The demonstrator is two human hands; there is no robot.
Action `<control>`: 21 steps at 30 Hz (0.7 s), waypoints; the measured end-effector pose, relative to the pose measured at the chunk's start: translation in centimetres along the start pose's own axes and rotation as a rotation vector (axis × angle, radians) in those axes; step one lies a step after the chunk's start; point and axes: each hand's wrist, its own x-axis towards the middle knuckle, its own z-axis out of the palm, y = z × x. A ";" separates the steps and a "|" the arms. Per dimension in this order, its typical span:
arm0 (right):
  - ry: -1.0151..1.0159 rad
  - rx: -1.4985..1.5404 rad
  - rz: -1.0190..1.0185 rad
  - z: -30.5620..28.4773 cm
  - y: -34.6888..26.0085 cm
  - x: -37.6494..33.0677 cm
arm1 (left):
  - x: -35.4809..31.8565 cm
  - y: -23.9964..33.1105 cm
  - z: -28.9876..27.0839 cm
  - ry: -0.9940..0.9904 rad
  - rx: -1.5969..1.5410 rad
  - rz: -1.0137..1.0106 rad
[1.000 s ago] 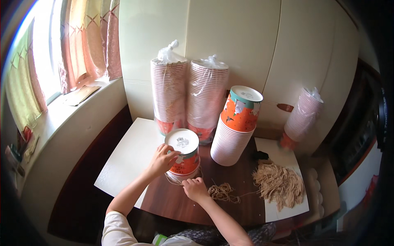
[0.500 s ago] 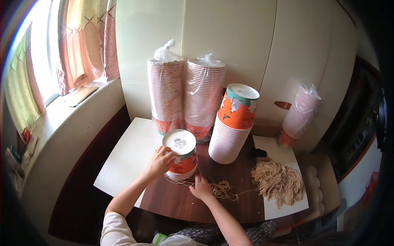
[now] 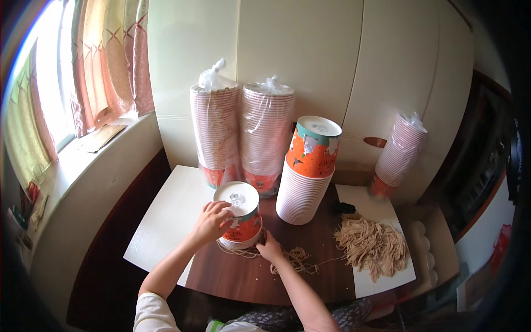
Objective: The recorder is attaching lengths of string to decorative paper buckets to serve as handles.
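Cupped over the upturned orange paper cup (image 3: 239,217) near the table's (image 3: 310,265) front edge, the left hand (image 3: 210,222) steadies it; the right hand (image 3: 270,249) seemingly pinches twine (image 3: 293,259). Best hold the cup still, twine taut.

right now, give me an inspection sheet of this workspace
surface: dark wooden table partly covered by white sheets
job's things: upside-down orange paper cup; loose string lying on the table beside it
clutter: pile of tan string; open stack of cups; three bagged cup stacks
grippers: left hand on the cup's side; right hand at its base, on the string
cables: nothing seen
surroundings: cream wall panels; curtained window at left
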 end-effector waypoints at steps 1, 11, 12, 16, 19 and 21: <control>-0.013 -0.022 0.037 0.0 -0.2 -0.1 | -0.2 0.0 0.3 -0.046 0.026 -0.052; 0.330 -0.053 0.027 0.0 2.2 0.7 | 1.5 1.4 -0.4 -0.283 0.153 -0.139; 0.327 -0.049 0.025 -0.1 2.2 0.9 | 1.6 1.5 -0.3 -0.214 0.169 -0.077; 0.359 -0.166 -0.071 0.4 2.1 2.1 | 2.5 1.6 0.5 -0.194 0.213 0.022; 0.311 -0.125 -0.040 0.9 2.0 2.7 | 2.3 0.5 1.8 -0.267 0.242 0.032; 0.277 -0.113 0.010 0.9 2.2 2.9 | 2.4 0.6 2.1 -0.245 0.195 0.010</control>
